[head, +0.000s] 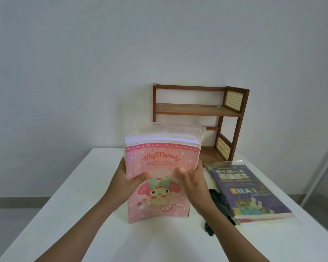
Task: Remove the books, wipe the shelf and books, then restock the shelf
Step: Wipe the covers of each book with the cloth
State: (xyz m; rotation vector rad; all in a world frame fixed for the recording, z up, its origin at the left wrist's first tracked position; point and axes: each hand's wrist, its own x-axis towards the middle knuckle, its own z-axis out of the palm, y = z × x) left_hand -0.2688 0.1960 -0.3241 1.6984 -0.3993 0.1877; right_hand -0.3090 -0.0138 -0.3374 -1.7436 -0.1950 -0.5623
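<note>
1. Pink-covered cartoon book stack (160, 176) stands upright on the white table (83, 186), clasped by left hand (130, 183) and right hand (192, 181).
2. Dark crumpled cloth (218, 202) lies beside the purple Thai-language books (248, 191).
3. Brown wooden rattan-sided shelf (199, 110) is bare; restocking likely remains.

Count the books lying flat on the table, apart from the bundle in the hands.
2: the purple Thai book on the table's right side, and a second book under it, only its edge showing. More may be hidden beneath.
</note>
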